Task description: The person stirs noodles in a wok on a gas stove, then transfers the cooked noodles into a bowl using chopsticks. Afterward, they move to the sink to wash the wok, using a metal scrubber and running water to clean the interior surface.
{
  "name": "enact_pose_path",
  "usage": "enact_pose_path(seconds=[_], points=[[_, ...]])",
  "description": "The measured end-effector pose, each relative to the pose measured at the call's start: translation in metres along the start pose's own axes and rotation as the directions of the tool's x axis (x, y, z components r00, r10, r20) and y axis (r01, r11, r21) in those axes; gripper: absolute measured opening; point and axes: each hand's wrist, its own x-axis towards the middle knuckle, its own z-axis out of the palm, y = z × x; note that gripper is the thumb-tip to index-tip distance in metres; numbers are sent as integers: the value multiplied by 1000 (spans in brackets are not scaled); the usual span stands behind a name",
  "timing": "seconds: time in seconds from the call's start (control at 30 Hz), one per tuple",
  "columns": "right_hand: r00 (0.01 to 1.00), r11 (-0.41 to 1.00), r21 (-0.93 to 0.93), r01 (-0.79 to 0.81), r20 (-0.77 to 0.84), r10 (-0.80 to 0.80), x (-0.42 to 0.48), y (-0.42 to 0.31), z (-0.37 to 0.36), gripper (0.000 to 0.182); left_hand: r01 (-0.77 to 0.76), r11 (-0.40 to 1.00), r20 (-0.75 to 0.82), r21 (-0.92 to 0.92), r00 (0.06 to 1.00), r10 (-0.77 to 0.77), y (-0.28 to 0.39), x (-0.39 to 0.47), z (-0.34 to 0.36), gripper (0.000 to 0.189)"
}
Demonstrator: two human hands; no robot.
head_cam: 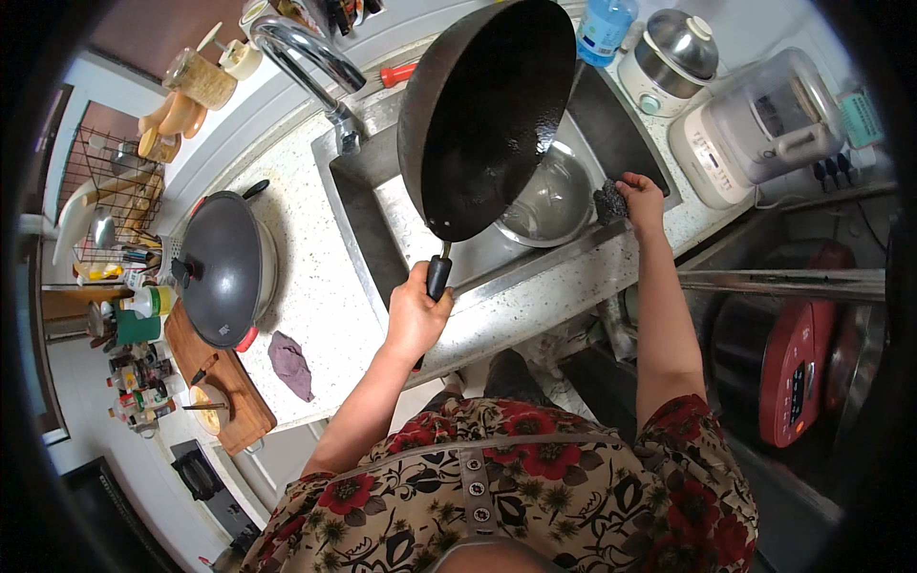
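My left hand (418,315) grips the black handle of a dark wok (494,114), which is tilted up on its side above the sink, its wet inside facing right. My right hand (641,200) pinches a dark scouring pad (610,202) at the sink's front right edge. Below the wok, a metal basin (553,204) holding water stands in the stainless steel sink (351,222). The wok hides part of the basin and the sink.
A chrome faucet (308,57) rises behind the sink. Left on the counter are a lidded pan (222,272), a purple cloth (290,365) and a wooden cutting board (243,412) bearing a bowl and a knife. To the right stand a blue bottle (605,32), a small steamer (666,64) and a white appliance (716,154).
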Motion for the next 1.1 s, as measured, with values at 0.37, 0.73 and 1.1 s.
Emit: enact_pose_path(seconds=[0.37,0.73,1.1], points=[[941,748,578,-327,126,314,-46,-41,7,13,-173,957,-121,231,971,205,6,-4,-19,27],[993,730,677,-91,4,119,-26,-76,-8,14,-173,941,-162,291,961,226,9,-21,-35,29],[995,779,627,-17,-64,73,-12,-56,-12,18,-71,944,-115,323,987,113,-5,-38,-39,33]])
